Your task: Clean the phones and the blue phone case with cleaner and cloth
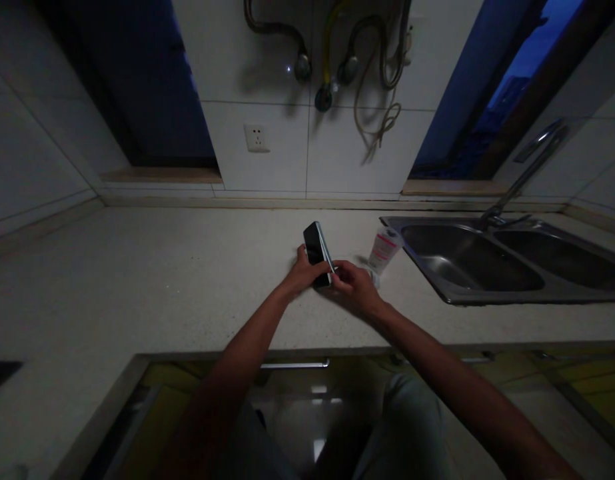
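Note:
A dark phone with a black screen stands tilted above the pale countertop. My left hand is wrapped round its lower left side. My right hand pinches the phone's lower right edge, fingers pressed together. Just right of my hands a small white packet with pink print stands on the counter, apart from both hands.
A double steel sink with a tap lies at the right. Hoses and pipes hang on the tiled back wall beside a socket. Dark window openings flank the wall. A cabinet handle shows below the counter edge.

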Demonstrator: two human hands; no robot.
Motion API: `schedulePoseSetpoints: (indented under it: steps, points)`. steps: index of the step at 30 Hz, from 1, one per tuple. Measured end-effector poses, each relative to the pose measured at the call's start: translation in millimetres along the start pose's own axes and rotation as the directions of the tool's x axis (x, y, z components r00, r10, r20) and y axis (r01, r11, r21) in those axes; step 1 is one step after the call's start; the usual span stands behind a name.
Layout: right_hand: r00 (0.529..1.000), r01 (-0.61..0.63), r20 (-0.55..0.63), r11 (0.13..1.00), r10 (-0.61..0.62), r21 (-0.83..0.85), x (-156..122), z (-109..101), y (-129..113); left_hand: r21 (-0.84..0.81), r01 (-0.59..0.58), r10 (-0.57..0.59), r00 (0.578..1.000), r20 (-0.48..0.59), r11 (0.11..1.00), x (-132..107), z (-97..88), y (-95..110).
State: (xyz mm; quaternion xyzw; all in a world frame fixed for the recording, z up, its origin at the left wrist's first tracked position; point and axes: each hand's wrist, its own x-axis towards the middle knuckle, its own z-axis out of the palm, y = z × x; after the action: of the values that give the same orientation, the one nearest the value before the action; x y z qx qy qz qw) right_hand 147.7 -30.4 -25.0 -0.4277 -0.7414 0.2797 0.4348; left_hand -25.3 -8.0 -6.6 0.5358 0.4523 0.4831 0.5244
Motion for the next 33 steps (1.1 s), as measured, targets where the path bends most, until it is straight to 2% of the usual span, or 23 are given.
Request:
schedulePoseSetpoints:
  steps: [3, 7, 10, 13, 17, 23, 29, 33]
  points:
    - [1.000, 0.023, 0.007, 0.999, -0.023, 0.044, 1, 2, -3, -0.110, 0.047, -0.040, 0.997, 0.065, 0.993, -4, 0.2, 8]
    - [1.000, 0.023, 0.001, 0.999, -0.023, 0.039, 2, 7, -9, -0.190, 0.040, -0.026, 0.997, 0.077, 0.981, -5, 6.8, 12]
    - [1.000, 0.029, -0.002, 1.000, -0.029, 0.008, 1, 10, -11, -0.202, -0.004, 0.016, 0.998, 0.058, 0.979, -3, 12.7, 11]
    - [1.000, -0.018, 0.014, 1.000, 0.018, -0.026, 0, 14, -11, -0.173, -0.048, 0.054, 0.998, 0.032, 0.984, -1, 15.0, 11]
    - [0.997, -0.052, 0.053, 0.999, 0.051, 0.015, 0, 16, -11, -0.139, -0.026, 0.033, 0.998, 0.050, 0.990, -1, 12.3, 15]
    - [0.989, 0.104, 0.095, 0.992, -0.111, 0.070, -1, 12, -14, -0.041, -0.051, 0.058, 0.984, 0.169, 0.998, -10, 7.9, 23]
    - [0.960, 0.246, 0.138, 0.969, -0.243, -0.011, 0, 9, -10, -0.049, -0.041, 0.051, 0.973, 0.225, 0.998, -12, 4.7, 22]
    - [0.944, 0.310, 0.142, 0.948, -0.299, -0.067, 1, 9, -8, -0.041, -0.059, 0.066, 0.978, 0.198, 0.997, -11, 7.1, 23]
